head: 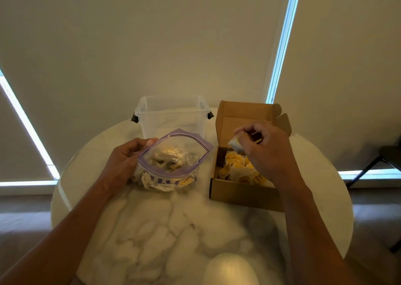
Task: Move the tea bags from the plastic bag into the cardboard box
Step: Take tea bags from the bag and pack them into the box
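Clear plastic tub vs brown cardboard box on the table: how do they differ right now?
The clear plastic tub is see-through and looks empty; the brown cardboard box is opaque and holds yellow-tagged tea bags. The tub shows no lid; the box's flap stands open behind it. Both sit open on the white marble table.

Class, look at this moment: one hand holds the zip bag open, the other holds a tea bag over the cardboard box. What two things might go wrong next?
1. The right hand pinches the tea bag near the cardboard box's left wall; released there, it may drop onto the table.
2. The left hand alone props the plastic bag open; if it lets go, the bag may slump and spill.
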`<action>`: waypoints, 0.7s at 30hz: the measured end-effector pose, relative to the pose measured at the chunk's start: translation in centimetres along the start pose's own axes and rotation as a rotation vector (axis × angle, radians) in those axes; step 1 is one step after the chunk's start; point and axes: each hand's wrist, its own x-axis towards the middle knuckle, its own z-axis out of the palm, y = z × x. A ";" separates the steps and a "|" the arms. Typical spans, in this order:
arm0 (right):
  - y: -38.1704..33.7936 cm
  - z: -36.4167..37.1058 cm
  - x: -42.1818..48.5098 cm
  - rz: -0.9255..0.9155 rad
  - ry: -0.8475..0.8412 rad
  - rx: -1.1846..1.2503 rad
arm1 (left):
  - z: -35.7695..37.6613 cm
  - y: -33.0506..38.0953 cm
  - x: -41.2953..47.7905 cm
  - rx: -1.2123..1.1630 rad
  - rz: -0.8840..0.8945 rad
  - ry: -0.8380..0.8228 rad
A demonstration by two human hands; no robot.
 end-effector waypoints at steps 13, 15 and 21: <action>0.4 0.0 -0.7 0.079 -0.551 -0.172 | -0.1 -0.4 0.3 0.043 0.017 0.021; 0.6 -0.1 -0.7 0.076 -0.550 -0.182 | 0.2 -0.2 0.1 0.054 0.023 0.021; -0.5 0.4 -0.7 -0.104 -0.188 -0.097 | 0.5 0.2 0.0 0.027 -0.003 0.018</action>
